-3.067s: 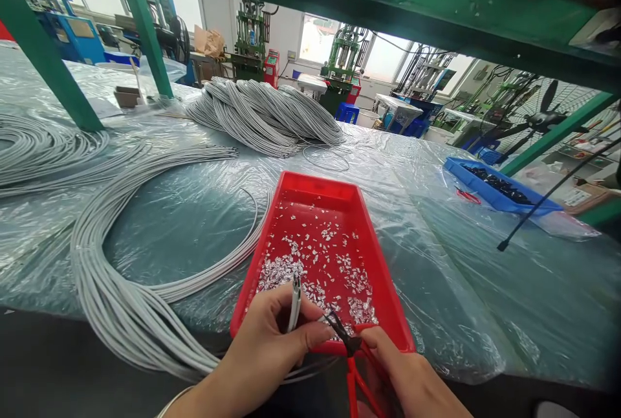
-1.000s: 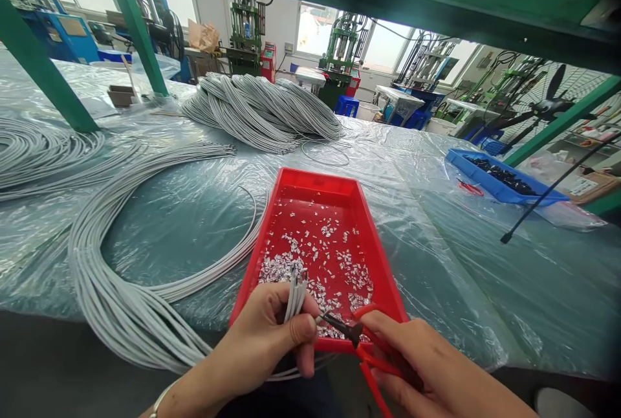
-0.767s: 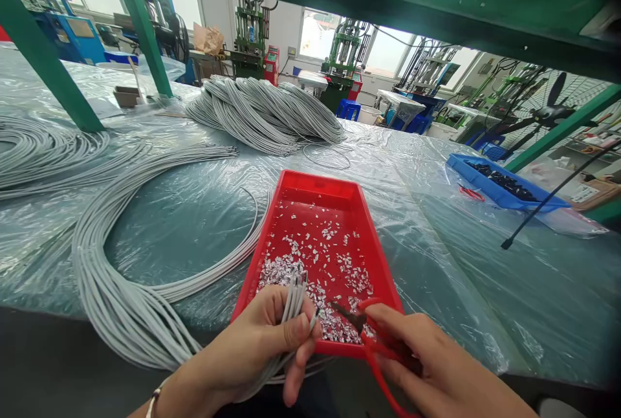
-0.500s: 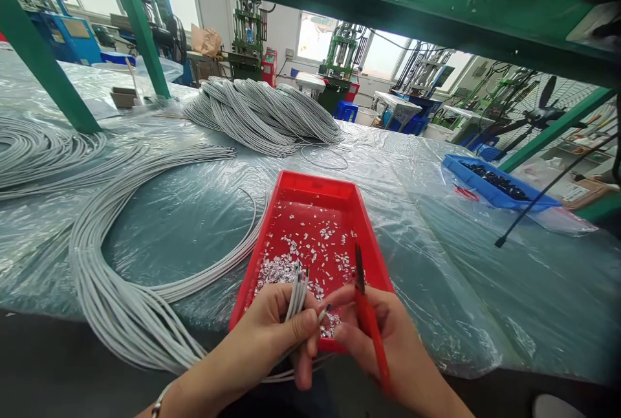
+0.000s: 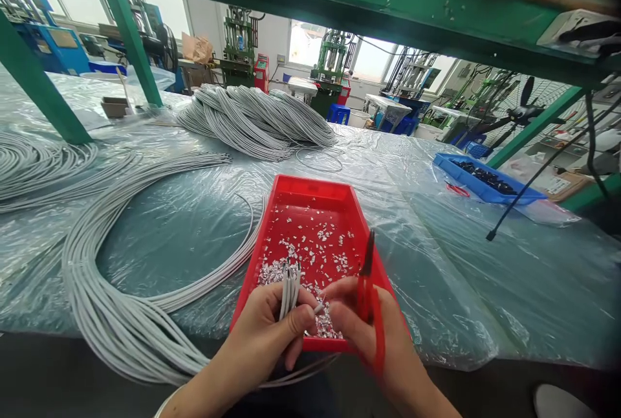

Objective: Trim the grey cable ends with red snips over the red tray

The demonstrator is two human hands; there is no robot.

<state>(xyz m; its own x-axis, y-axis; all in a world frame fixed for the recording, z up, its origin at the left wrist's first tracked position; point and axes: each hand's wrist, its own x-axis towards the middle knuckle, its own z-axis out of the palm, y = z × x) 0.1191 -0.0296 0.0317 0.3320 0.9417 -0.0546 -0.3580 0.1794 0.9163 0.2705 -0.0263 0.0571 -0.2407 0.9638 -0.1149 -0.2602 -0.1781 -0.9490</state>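
My left hand [image 5: 272,327] is closed around a small bunch of grey cables [image 5: 290,290], their dark-tipped ends pointing up. One more cable end sticks out between its thumb and forefinger toward the right. My right hand [image 5: 373,327] holds red-handled pliers or cutters [image 5: 369,295] against the palm, dark jaws upward. Its thumb and forefinger are close to that single cable end; whether they touch it cannot be made out. Both hands are over the near end of a red tray [image 5: 310,186], which contains many small silvery scraps [image 5: 276,272].
A loop of grey cables [image 5: 82,275] lies left of the tray, with a large cable pile [image 5: 257,117] behind. A blue tray [image 5: 485,178] of black parts stands at right, near a thin black rod [image 5: 519,201]. A green frame beam [image 5: 339,4] crosses overhead.
The pliers in my right hand have tilted and their handles look spread wider. The single cable end has shifted slightly left with my left hand. The whole view has moved a little.
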